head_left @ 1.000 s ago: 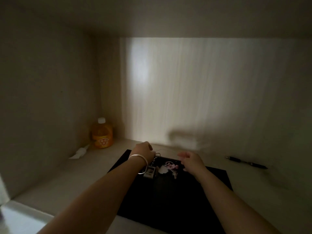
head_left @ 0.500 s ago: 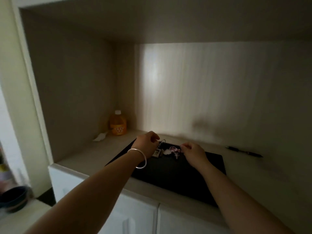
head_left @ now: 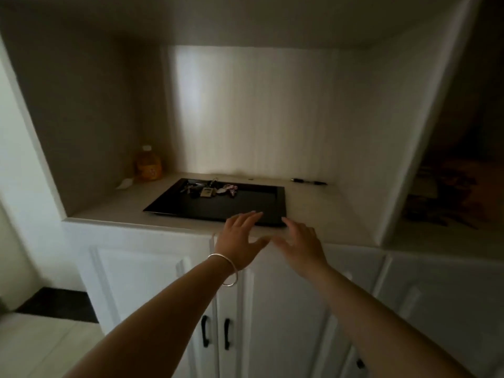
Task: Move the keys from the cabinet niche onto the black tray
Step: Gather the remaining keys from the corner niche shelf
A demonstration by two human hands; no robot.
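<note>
1. With the keys (head_left: 211, 190) already lying on the far half of the black tray (head_left: 253, 211), treat the transfer as apparently complete; nothing of the bunch overhangs the rim.
2. Left hand (head_left: 240, 241): fingers spread and released, grasping nothing, tips over the tray's near edge. Bracelet (head_left: 227, 271) loose on the wrist.
3. Right hand (head_left: 300, 244): fingers likewise spread and empty, just right of the left hand, at the tray's near right corner. Contact with the tray cannot be told.
4. Reason for keys' position, as a judgement: set deep toward the back wall so as to stay clear of the counter (head_left: 321, 214) lip and unlikely to slide off.
5. Edges: tray's near rim close to the counter's front edge, with only a narrow strip of bare surface between. Avoid nudging the tray nearer.
6. Open room: broad bare counter to the right of the tray; narrower strip to the left.
7. Obstacles: orange bottle (head_left: 148, 165) in the far left corner, a white scrap (head_left: 124, 184) beside it, a pen (head_left: 309, 181) at the far right by the back wall. All well apart from both hands.
8. Below the counter: white cabinet doors (head_left: 152, 290) with dark handles, closed.
</note>
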